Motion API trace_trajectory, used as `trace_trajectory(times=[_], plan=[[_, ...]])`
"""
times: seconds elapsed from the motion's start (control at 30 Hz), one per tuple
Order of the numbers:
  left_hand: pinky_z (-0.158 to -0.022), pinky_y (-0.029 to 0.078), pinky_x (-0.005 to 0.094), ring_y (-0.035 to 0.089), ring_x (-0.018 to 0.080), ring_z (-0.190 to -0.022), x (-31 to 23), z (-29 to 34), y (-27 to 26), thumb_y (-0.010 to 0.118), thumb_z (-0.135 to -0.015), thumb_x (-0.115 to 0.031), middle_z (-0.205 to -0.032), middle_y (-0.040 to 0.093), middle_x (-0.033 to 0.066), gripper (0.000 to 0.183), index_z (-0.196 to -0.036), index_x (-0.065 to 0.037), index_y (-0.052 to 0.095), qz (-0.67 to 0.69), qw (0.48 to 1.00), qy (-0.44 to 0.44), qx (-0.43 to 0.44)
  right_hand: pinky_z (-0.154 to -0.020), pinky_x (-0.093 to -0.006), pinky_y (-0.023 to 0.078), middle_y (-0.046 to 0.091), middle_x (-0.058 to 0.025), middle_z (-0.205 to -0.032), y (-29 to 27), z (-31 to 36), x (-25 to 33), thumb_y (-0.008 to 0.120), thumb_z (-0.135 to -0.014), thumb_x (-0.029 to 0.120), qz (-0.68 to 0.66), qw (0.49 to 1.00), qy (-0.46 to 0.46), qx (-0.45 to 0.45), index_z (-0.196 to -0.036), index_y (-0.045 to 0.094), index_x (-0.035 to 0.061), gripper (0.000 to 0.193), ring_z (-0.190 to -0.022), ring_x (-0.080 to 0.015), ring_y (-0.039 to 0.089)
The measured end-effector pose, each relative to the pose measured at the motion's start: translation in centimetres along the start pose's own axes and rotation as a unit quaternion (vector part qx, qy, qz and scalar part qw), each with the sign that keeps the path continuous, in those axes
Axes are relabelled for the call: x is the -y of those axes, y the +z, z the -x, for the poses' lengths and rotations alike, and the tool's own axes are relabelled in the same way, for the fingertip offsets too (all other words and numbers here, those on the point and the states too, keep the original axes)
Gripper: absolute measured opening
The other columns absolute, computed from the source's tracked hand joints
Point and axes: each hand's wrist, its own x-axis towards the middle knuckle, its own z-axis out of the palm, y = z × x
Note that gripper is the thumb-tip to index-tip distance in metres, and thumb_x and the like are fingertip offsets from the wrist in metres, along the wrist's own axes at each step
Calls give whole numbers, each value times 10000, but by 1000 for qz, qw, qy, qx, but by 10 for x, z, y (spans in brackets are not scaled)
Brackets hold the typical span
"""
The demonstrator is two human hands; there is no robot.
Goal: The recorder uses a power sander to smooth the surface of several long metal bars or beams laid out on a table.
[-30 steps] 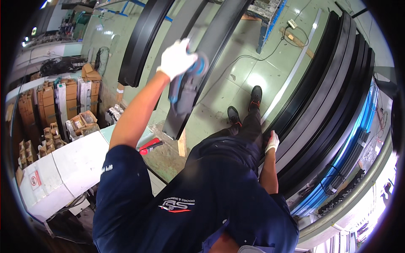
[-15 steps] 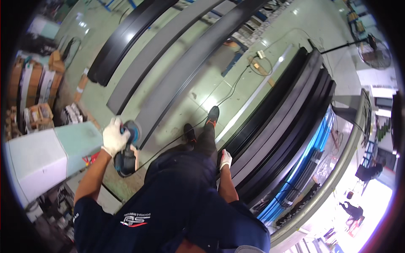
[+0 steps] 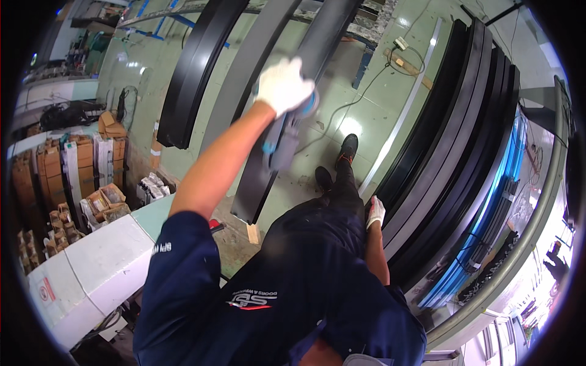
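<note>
My left hand, in a white glove, is closed over the top of a power sander with blue parts. Motion blurs the sander, and the hand covers part of it. It lies over a long dark grey profile, whose near end reaches down beside my legs. Left of this profile are another long grey profile and a black one. My right hand, also gloved, is low beside my thigh, next to the near edge of stacked dark profiles. Its fingers are mostly hidden.
A cable crosses the floor near my shoes to a socket block. Blue-wrapped lengths lie beyond the right stack, along a metal rail. Cardboard boxes and a white-and-green covered bench are on the left.
My left hand and the sander have moved forward along the grey profile, away from its near end, and the arm is stretched farther. The view has shifted; my right hand stays beside the stack.
</note>
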Motion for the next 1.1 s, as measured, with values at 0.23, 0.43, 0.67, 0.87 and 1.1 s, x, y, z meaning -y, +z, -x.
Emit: trace_trajectory(times=[0.23,0.43,0.67,0.87,1.1], plan=[[-1094,604,530,776,445,-1234,-7,-106,-28,693,-933,-457,-1315,789,284,583,-1317,-25,765,1,999,-38,0,-659,-361,510,706,14,-961,5,21,33,804,-1091,483,-59,992,62,-89,-1334,834,120,438,-814,-147,620],[-1062,604,533,766,442,-1194,35,-30,-16,732,-966,-503,-1274,749,259,532,-1266,-65,733,-7,999,-34,-3,-570,-350,437,611,46,-810,6,16,40,791,-1093,490,-23,995,53,-79,-1310,834,146,409,-665,-119,537],[-916,608,569,750,453,-1003,94,177,2,804,-906,-397,-1093,697,208,393,-1106,-85,671,40,995,-88,10,-545,-338,395,559,49,-748,24,5,48,780,-1097,488,4,999,32,21,-1294,812,124,415,-612,-108,498],[-856,610,582,737,476,-974,130,333,26,804,-895,-337,-1097,673,212,363,-1096,-69,663,25,982,-189,7,-594,-354,430,632,20,-838,37,14,44,753,-1100,518,58,997,20,43,-1295,808,109,456,-718,-122,567],[-854,612,583,740,486,-968,131,329,23,790,-898,-338,-1112,682,217,369,-1099,-56,662,29,974,-223,15,-689,-353,501,716,4,-870,-4,14,-14,775,-1117,404,98,994,-42,32,-1265,833,27,409,-789,-119,608]])
